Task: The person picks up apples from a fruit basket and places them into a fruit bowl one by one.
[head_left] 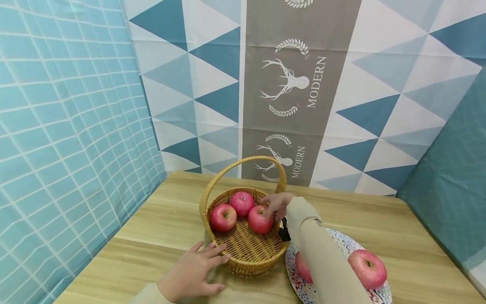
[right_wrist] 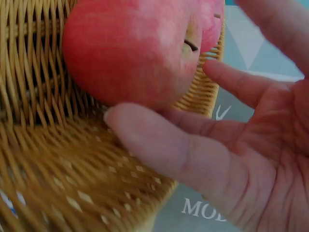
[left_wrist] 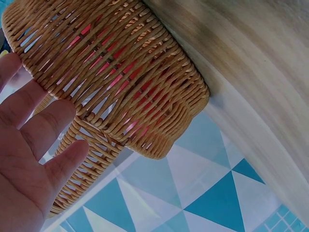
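A wicker basket with a tall arched handle stands on the table, holding three red apples. One apple lies at its left side, another apple at the back and a third apple at the right. My right hand reaches over the basket's right rim beside the third apple; in the right wrist view its fingers are spread and loosely bent around the fruit, not gripping it. With extended fingers, my left hand touches the basket's near left rim, seen also in the left wrist view.
A patterned plate right of the basket carries an apple and another apple partly hidden by my right sleeve. The wooden table meets a blue grid cloth on the left and a triangle-patterned backdrop behind.
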Available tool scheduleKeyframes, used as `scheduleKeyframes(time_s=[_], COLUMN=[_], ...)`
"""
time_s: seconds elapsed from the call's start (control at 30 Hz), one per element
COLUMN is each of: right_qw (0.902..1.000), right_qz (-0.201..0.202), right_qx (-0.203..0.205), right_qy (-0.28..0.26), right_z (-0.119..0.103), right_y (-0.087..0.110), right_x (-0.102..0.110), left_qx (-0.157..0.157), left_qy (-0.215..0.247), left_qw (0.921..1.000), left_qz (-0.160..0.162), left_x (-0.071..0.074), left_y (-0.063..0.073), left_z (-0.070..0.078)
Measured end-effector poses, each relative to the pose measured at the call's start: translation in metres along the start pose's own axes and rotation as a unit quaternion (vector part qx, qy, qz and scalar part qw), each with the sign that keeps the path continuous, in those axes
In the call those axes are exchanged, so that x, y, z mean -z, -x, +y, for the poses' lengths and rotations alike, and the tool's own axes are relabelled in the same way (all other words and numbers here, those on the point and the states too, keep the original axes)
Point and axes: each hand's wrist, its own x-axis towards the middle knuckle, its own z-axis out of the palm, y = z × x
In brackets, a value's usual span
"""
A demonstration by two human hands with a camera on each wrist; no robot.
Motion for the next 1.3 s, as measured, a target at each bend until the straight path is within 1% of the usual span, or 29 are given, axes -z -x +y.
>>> scheduleKeyframes(time_s=[0.03, 0.17, 0.3, 0.33, 0.4, 0.53, 0.6, 0.77, 0.83, 1.0, 1.07, 1.17, 1.3], right_qw=[1.0, 0.9989, 0.9964, 0.996, 0.9949, 0.9955, 0.9961, 0.9941, 0.9913, 0.9765, 0.972, 0.9708, 0.9703], right_qz=[-0.001, 0.028, 0.065, 0.073, 0.082, 0.076, 0.066, 0.06, 0.062, 0.077, 0.076, 0.065, 0.057], right_qx=[-0.001, -0.006, -0.011, -0.012, -0.013, -0.013, -0.01, 0.017, 0.03, 0.058, 0.064, 0.072, 0.081], right_qy=[0.003, 0.038, 0.054, 0.051, 0.056, 0.056, 0.058, 0.088, 0.112, 0.193, 0.213, 0.219, 0.221], right_z=[-0.001, -0.004, -0.001, 0.0, 0.004, 0.01, 0.012, 0.014, 0.013, 0.01, 0.009, 0.01, 0.01], right_y=[-0.002, -0.012, -0.019, -0.021, -0.024, -0.028, -0.029, -0.029, -0.029, -0.027, -0.026, -0.026, -0.028], right_x=[-0.002, -0.008, -0.014, -0.016, -0.018, -0.02, -0.02, -0.016, -0.014, -0.016, -0.018, -0.02, -0.018], left_qx=[0.0, 0.003, 0.005, 0.005, 0.006, 0.006, 0.003, -0.008, -0.009, -0.007, -0.007, -0.008, -0.013], left_qy=[-0.001, 0.001, 0.008, 0.009, 0.011, 0.014, 0.014, 0.009, 0.007, 0.004, 0.005, 0.006, 0.004], left_qw=[1.0, 0.9999, 0.9999, 0.9999, 0.9999, 0.9999, 0.9999, 0.9995, 0.9994, 0.9995, 0.9996, 0.9996, 0.9993], left_qz=[0.003, 0.012, 0.009, 0.007, 0.003, 0.003, 0.01, 0.03, 0.032, 0.03, 0.027, 0.024, 0.034], left_x=[-0.001, -0.003, -0.004, -0.005, -0.005, -0.005, -0.005, -0.005, -0.005, -0.004, -0.005, -0.006, -0.009], left_y=[0.001, 0.003, 0.002, 0.002, 0.002, 0.003, 0.003, 0.003, 0.003, 0.002, 0.002, 0.002, 0.002], left_z=[0.0, -0.001, -0.002, -0.002, -0.002, -0.003, -0.003, -0.007, -0.008, -0.009, -0.008, -0.007, -0.008])
